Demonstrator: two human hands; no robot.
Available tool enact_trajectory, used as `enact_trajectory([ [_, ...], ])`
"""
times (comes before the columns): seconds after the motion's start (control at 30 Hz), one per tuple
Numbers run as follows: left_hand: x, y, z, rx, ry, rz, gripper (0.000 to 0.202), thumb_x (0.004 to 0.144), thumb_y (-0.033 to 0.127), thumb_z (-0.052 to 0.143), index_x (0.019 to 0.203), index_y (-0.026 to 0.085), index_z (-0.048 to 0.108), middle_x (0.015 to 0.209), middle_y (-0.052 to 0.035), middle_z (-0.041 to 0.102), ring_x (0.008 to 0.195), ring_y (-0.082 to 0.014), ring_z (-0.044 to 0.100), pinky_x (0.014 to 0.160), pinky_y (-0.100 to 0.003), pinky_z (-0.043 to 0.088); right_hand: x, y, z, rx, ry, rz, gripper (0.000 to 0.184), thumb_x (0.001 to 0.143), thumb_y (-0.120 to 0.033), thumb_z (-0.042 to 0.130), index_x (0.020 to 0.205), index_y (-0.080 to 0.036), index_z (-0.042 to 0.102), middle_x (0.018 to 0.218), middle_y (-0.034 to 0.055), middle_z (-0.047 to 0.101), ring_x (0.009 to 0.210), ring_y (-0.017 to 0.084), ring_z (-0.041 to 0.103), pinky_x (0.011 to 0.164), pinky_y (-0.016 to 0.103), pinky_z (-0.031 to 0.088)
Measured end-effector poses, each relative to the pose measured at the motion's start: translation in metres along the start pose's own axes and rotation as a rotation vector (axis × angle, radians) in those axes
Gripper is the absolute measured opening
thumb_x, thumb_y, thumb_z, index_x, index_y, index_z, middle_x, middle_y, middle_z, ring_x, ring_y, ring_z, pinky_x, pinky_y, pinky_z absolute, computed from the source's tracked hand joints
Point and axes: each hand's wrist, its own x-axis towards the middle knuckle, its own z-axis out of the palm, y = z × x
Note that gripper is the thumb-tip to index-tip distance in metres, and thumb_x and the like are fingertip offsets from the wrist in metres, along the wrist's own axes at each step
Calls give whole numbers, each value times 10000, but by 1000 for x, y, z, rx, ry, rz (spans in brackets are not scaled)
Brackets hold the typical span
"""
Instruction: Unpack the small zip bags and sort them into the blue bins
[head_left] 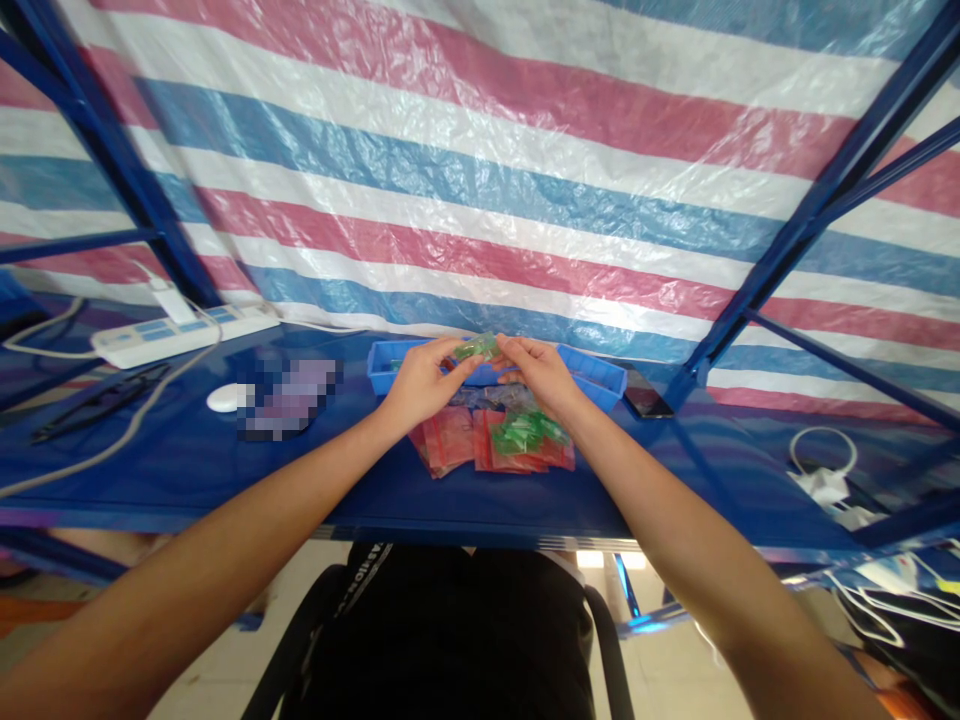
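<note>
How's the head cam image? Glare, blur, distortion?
Head view: whitish glare streaks across the striped plastic sheet; head view: strong wide-angle look, forearms stretched large toward the lower corners; head view: green packet at the fingertips of the left hand looks soft, its contents unreadable; head view: blocky pixelation over a purplish item beside the white oval object.

1. green packet (477,348): shiny, thin plastic;
2. near red bags (448,440): translucent plastic;
3. blue bins (385,376): smooth plastic;
4. tabletop (487,505): smooth, glossy;
5. right post (780,255): painted metal, semi-gloss;
6. far striped sheet (480,150): crinkled, glossy plastic
</note>
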Motion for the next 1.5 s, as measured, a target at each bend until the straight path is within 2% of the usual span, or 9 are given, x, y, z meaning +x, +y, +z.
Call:
enact_trajectory([
  [0.27, -1, -3, 3, -78, -24, -35, 582, 955, 487, 722, 1475, 255, 596, 929, -36, 732, 763, -217, 697, 720, -343, 585, -2, 3, 1, 0, -87, -27, 443, 717, -552, 922, 970, -229, 756, 956, 21, 801, 853, 189, 721, 736, 299, 591],
  [0.43, -1, 1, 3, 9, -29, 130, 755, 862, 424, 838, 1537, 276, 535, 1450, -137, 593, 1233, -306, 650, 918, -417, 617, 3, 8, -5, 46, 15, 37, 544, 681, -528, 948, 1071, -236, 707, 893, 4, 784, 745, 170, 717, 660, 288, 579],
  [0.53, -1, 4, 2, 102, -62, 269, 575, 920, 334, 782, 1469, 288, 616, 1512, -127, 549, 1413, -316, 541, 1163, -503, 497, 5, 11, -8, 43, 16, 56, 570, 690, -518, 945, 1121, -249, 685, 873, 2, 787, 731, 177, 729, 651, 295, 582],
  [0.6, 0, 5, 1, 131, -50, 301, 383, 970, 296, 717, 1353, 284, 702, 1449, -113, 607, 1392, -297, 560, 1209, -517, 445, 5, 12, -8, 43, -4, 52, 562, 710, -521, 932, 1134, -248, 685, 895, 13, 798, 735, 181, 738, 653, 299, 587],
  [0.77, 1, 2, -3, 119, -2, 278, 184, 1005, 326, 674, 1144, 262, 777, 1279, -94, 727, 1236, -276, 653, 1124, -493, 496, 3, 9, -4, 53, -49, 75, 515, 763, -559, 899, 1116, -239, 703, 860, 21, 799, 716, 185, 744, 637, 301, 593],
  [1.13, 1, 1, -11, 207, 101, 81, 345, 1038, 411, 622, 1314, 213, 681, 1048, -46, 750, 922, -208, 706, 899, -322, 552, 5, 8, -5, 23, -28, 78, 467, 850, -620, 812, 1055, -215, 706, 788, 26, 776, 656, 151, 705, 592, 249, 573],
  [1.3, 7, -20, -20, 319, 121, 112, 279, 1037, 231, 486, 1128, 186, 745, 1159, -83, 739, 1095, -236, 691, 1048, -364, 526, 3, 4, -2, 1, -22, 87, 407, 890, -573, 788, 1031, -206, 685, 778, 16, 764, 630, 138, 696, 588, 241, 572],
  [1.37, 8, -31, -23, 382, 84, 117, 339, 1005, 176, 456, 1165, 179, 755, 1233, -105, 709, 1158, -250, 676, 1089, -385, 516, 2, 3, -2, -2, -29, 91, 384, 897, -558, 784, 1003, -205, 680, 775, 15, 760, 620, 135, 692, 585, 240, 572],
  [1.5, 8, -45, -23, 530, -10, 50, 356, 1019, 317, 514, 1236, 160, 748, 1265, -139, 692, 1204, -295, 664, 1118, -423, 512, 1, 1, -1, -10, -27, 89, 377, 895, -562, 783, 959, -206, 676, 768, 12, 756, 608, 131, 684, 585, 241, 572],
])
